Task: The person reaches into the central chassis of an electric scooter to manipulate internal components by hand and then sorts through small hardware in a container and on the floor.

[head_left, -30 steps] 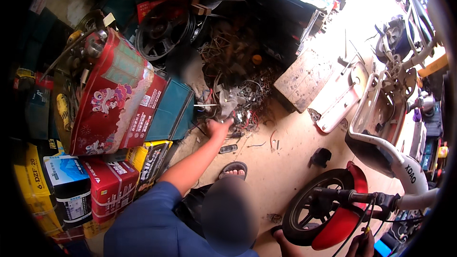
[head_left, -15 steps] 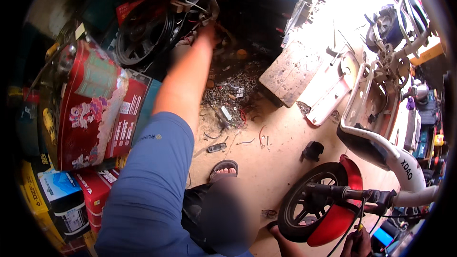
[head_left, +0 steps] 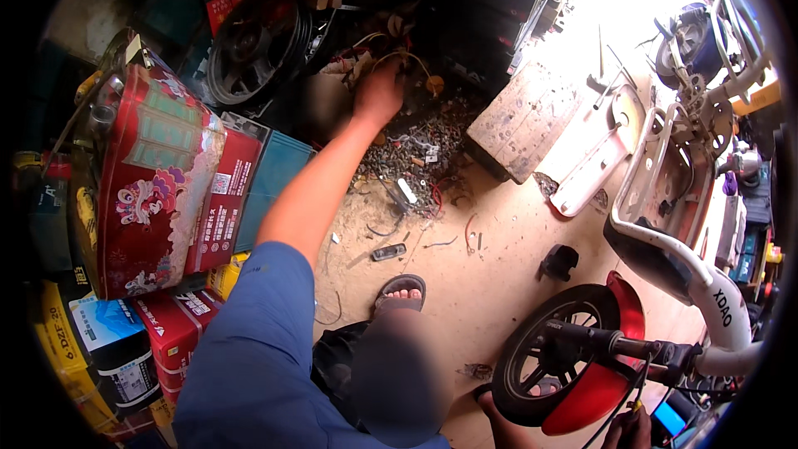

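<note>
I have two hands in view; the left hand (head_left: pixel 381 98) is sunk in the dark edge of one heap of small scrap (head_left: pixel 395 160), its fingertips hidden, so I cannot tell whether they are spread or pressed together; one thin yellowish wire (head_left: pixel 411 54) arcs just beyond those fingers; one orange round piece (head_left: pixel 435 85) lies near, to their right; one wooden block (head_left: pixel 522 125) sits farther right, and one loose black wheel (head_left: pixel 252 50) stands to their left; one white bar (head_left: pixel 406 191) and, nearer my body, one dark oblong piece (head_left: pixel 388 252) lie below that grip; my right hand (head_left: pixel 629 430), at the lower edge, pinches one slim yellow-tipped piece (head_left: pixel 637 406); one wheel under a red fender (head_left: pixel 594 397) stands just left of it
</note>
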A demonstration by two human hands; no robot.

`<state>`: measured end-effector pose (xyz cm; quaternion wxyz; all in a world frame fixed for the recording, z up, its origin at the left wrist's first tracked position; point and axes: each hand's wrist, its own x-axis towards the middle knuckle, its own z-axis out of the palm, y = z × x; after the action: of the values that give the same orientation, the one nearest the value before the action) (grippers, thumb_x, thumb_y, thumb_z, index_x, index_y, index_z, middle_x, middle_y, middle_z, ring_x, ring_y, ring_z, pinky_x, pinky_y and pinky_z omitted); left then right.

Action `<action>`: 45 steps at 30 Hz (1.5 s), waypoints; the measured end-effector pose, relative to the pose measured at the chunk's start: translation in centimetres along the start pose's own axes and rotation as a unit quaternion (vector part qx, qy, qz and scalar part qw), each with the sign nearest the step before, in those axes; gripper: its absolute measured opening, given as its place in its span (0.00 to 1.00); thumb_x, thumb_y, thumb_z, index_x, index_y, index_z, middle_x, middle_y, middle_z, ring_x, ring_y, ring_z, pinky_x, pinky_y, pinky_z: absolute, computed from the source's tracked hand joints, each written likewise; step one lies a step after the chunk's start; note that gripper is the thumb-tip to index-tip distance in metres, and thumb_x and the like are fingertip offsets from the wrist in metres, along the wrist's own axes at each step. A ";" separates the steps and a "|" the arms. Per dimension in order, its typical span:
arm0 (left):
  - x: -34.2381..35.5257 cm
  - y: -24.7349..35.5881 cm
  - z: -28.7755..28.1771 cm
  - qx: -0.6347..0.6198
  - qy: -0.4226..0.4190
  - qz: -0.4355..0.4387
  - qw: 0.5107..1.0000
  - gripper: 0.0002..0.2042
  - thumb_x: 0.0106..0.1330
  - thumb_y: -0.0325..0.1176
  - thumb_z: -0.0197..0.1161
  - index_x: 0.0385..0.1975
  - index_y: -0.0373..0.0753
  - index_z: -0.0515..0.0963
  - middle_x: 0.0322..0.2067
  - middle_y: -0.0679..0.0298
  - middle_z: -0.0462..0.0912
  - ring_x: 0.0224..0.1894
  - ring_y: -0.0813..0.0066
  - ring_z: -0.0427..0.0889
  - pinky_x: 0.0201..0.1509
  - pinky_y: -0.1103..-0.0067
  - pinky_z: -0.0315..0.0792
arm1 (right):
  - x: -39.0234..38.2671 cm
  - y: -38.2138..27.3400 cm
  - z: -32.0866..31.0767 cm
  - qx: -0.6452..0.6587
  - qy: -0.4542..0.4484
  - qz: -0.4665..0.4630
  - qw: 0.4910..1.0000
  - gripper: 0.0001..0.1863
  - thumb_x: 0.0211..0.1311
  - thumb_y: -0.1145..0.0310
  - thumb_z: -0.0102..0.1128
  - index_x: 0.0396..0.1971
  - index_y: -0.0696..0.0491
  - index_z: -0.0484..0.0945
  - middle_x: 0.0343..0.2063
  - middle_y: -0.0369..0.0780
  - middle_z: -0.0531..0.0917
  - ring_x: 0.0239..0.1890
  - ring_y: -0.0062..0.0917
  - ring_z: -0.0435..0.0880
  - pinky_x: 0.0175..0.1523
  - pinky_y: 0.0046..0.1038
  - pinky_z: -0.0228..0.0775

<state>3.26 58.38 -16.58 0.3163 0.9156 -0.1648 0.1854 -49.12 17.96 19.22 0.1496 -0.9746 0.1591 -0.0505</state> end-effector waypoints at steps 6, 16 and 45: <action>-10.3 -0.3 -0.3 0.056 -0.190 0.217 0.956 0.19 0.59 0.24 0.63 0.51 0.44 0.85 0.60 0.60 0.84 0.65 0.54 0.80 0.72 0.60 0.72 | 0.1 0.2 0.5 0.022 0.002 -0.005 1.000 0.10 0.65 0.81 0.69 0.45 0.63 0.86 0.34 0.45 0.89 0.30 0.29 0.85 0.38 0.31 0.78; -8.1 -7.8 0.0 0.213 -0.257 0.120 0.935 0.28 0.61 0.21 0.58 0.60 0.57 0.85 0.76 0.65 0.67 0.79 0.61 0.61 0.81 0.56 0.57 | 0.2 0.0 0.2 -0.011 -0.016 0.013 1.000 0.05 0.64 0.82 0.70 0.39 0.60 0.86 0.30 0.43 0.86 0.29 0.28 0.82 0.35 0.30 0.75; -20.6 -1.0 -1.7 0.072 -0.131 -0.211 0.966 0.16 0.60 0.31 0.71 0.50 0.44 0.84 0.50 0.56 0.81 0.54 0.49 0.82 0.56 0.61 0.78 | -0.2 1.1 0.5 0.015 -0.015 -0.012 1.000 0.05 0.65 0.82 0.70 0.39 0.62 0.86 0.31 0.42 0.87 0.30 0.27 0.82 0.35 0.27 0.75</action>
<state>-14.82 64.02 -25.00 0.2567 0.9665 0.0056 0.0046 -49.57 17.16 18.37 0.1659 -0.9748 0.1439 -0.0400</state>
